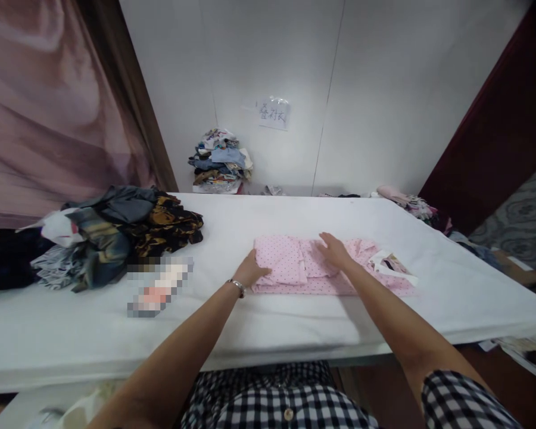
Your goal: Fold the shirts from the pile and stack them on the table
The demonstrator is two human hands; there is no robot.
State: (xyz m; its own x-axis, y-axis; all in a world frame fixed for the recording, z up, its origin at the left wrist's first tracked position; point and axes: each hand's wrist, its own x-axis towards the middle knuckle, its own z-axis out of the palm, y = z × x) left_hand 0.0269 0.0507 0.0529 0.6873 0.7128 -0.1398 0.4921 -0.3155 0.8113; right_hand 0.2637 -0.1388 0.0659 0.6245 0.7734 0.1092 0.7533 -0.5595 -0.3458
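Note:
A pink shirt with small dark dots [280,259] lies on the white-covered table, its left part folded over in a neat block. At its right end is the collar, with a white strip [395,271] around it. My left hand [249,271] rests along the left edge of the folded part, thumb spread over the cloth and fingers against the edge. Further right, my right hand [334,251] lies over the middle of the shirt with its fingers stretched out. A bracelet [238,287] circles my left wrist.
Rumpled dark and patterned clothes [129,223] are heaped on the table's left side, beside a pixelated item [161,289]. A stack of folded clothes [221,158] stands by the wall under a paper sign [274,114]. More cloth [406,199] lies past the right edge.

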